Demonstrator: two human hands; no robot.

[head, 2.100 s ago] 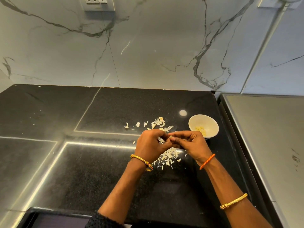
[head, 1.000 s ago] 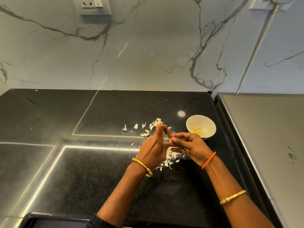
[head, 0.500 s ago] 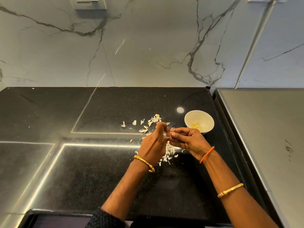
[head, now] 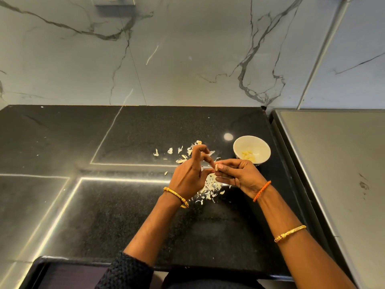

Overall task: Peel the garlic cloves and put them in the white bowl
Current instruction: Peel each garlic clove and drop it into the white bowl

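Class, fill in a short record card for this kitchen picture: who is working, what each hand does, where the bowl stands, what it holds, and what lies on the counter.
worker: a person at a black counter
right hand: pinches a garlic clove at the fingertips
left hand: fingers curled, tips at the same clove
white bowl: upright on the counter, beyond the right hand
bowl contents: a few peeled cloves
counter litter: garlic skins under and beyond the hands
clove state: too small to tell how much skin is left
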